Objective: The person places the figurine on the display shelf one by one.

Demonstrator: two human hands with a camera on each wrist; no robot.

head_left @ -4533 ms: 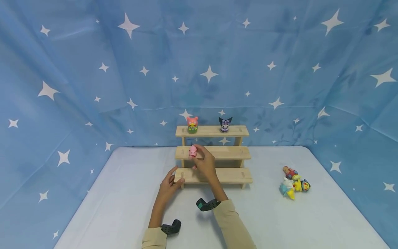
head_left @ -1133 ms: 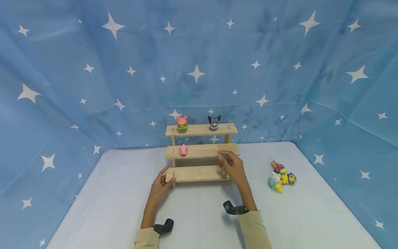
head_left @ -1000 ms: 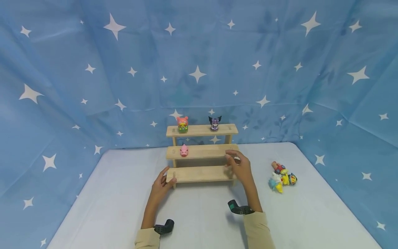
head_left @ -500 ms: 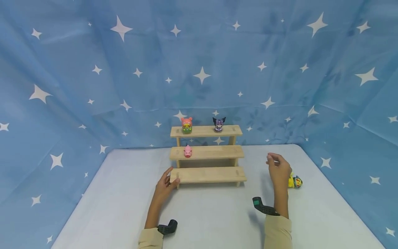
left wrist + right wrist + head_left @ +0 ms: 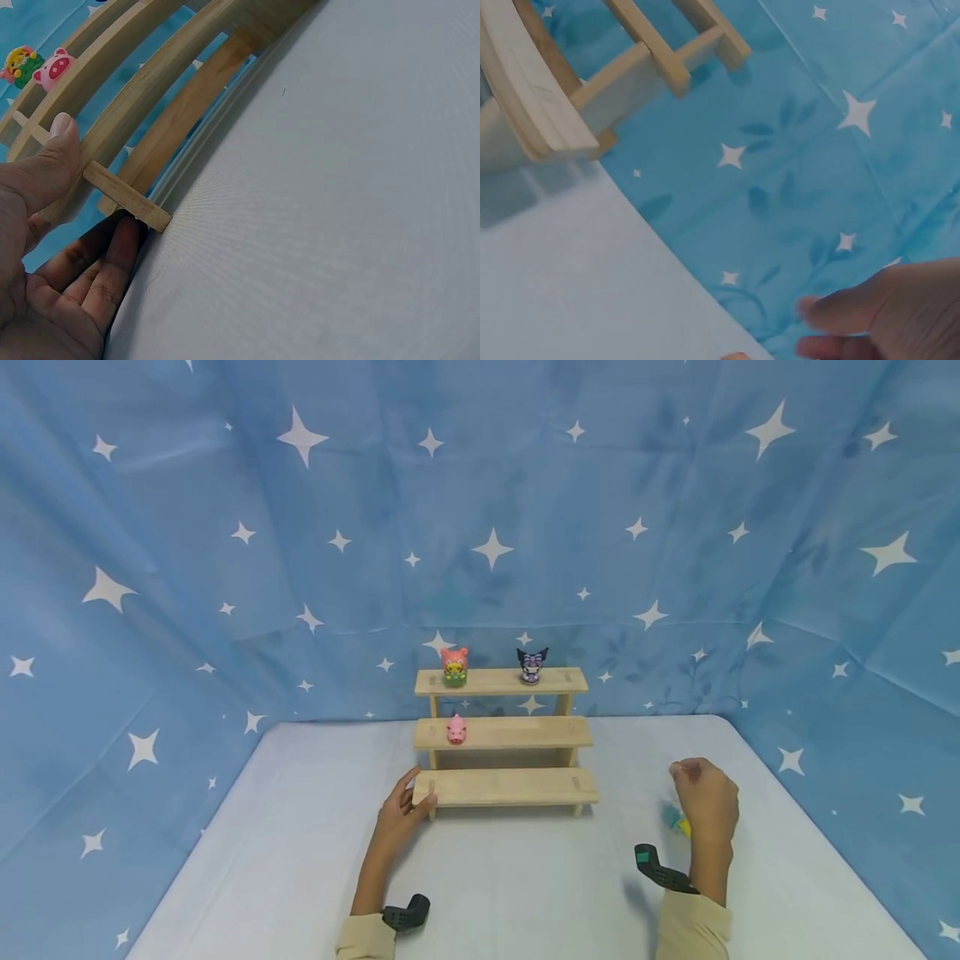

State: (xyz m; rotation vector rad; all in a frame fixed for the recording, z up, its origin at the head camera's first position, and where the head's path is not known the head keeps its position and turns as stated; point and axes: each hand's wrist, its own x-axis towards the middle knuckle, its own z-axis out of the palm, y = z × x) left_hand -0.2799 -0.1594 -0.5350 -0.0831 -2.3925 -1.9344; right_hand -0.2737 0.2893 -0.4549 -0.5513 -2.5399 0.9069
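Head view shows a small wooden shelf (image 5: pixel 506 735) with three steps, standing on a white table (image 5: pixel 300 860) at the back, close to a blue cloth with white stars (image 5: pixel 225 527). The left hand (image 5: pixel 403 810) holds the left end of the lowest step. In the left wrist view its thumb (image 5: pixel 58 142) lies on top of the board and the other fingers (image 5: pixel 112 262) lie flat and straight under it, by the shelf's foot.

The right hand (image 5: pixel 705 800) is well off to the right of the shelf, low over a pile of little toys (image 5: pixel 675 820). Only a bit of blue and yellow peeks out beside the hand. Its fingers are bent in, with the tips close together. I cannot tell if they hold a toy or touch the pile.

On the top step stand a pink and green toy (image 5: pixel 453 666) at the left and a black and purple toy (image 5: pixel 532 665) to the right of it. On the middle step, near the left end, sits a pink pig (image 5: pixel 456 729)
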